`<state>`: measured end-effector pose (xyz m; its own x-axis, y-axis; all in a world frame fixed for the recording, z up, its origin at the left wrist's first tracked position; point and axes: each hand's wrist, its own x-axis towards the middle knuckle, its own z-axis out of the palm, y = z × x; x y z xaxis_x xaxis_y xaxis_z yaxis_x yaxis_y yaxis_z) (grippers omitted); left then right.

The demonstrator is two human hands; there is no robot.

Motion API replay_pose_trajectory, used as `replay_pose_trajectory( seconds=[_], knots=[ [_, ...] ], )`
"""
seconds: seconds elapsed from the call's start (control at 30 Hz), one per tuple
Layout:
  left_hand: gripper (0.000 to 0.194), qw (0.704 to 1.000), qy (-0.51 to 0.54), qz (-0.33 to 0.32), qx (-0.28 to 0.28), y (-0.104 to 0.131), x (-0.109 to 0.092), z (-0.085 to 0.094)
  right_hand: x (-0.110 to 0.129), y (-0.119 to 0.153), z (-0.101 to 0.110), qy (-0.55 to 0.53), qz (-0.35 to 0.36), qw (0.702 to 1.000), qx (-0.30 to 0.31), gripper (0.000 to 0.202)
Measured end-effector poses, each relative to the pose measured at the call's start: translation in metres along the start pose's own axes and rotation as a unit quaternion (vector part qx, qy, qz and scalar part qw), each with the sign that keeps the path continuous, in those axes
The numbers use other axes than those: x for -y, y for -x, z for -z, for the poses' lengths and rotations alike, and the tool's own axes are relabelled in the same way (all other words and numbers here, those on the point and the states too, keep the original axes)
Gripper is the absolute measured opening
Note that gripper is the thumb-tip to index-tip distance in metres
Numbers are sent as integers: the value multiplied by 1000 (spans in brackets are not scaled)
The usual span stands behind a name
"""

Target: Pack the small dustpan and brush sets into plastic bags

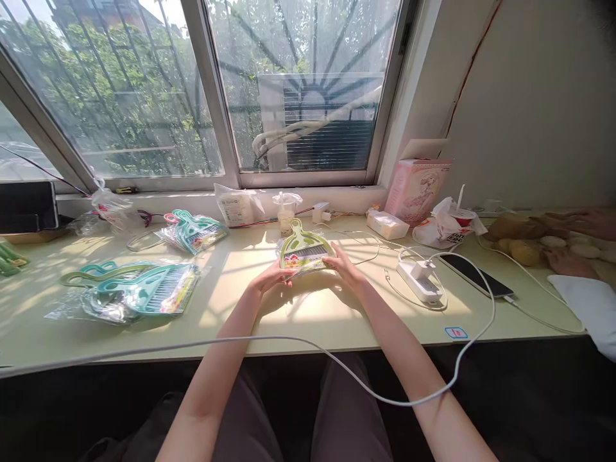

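Holding green dustpan (301,240), label (306,262) lettering illegible

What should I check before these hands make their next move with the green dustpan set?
1. Grip: ok. The left hand and right hand hold opposite sides of the green dustpan set.
2. Drinks cup behind it untouched: cannot tell; the set partly hides it.
3. White cable off the right forearm: cannot tell; it crosses in front in this view.
4. Other dustpan sets out of the way: ok, off to the left.
5. Co-worker's hand apart: ok, far right.
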<state>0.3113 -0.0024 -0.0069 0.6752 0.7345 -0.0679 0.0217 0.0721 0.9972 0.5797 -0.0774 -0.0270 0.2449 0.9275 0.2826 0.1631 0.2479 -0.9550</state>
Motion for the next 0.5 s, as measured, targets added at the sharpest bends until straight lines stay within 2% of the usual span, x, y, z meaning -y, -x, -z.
replay_pose_trajectory(
  seconds=[0.1, 0.2, 0.27, 0.3, 0.37, 0.5],
  knots=[
    [66, 1000, 13, -6, 22, 4, -8, -2, 8, -1, 1, -64, -89, 994, 10, 32],
    [100, 998, 29, -34, 32, 8, -14, -9, 14, -4, 1, -103, -129, 985, -45, 23],
    [119, 998, 20, -66, 2, 7, -14, -16, 15, -4, -1, -119, -138, 981, -67, 22],
    [121, 996, 13, -79, -26, 6, -12, -19, 14, -4, -3, -123, -138, 980, -68, 23],
    [108, 992, 15, -89, -90, 1, -8, -24, 12, -2, -7, -125, -129, 982, -60, 27],
    [53, 982, 66, -41, -171, -11, 0, -25, 6, 0, -13, -123, -93, 988, -29, 43]
  ],
)
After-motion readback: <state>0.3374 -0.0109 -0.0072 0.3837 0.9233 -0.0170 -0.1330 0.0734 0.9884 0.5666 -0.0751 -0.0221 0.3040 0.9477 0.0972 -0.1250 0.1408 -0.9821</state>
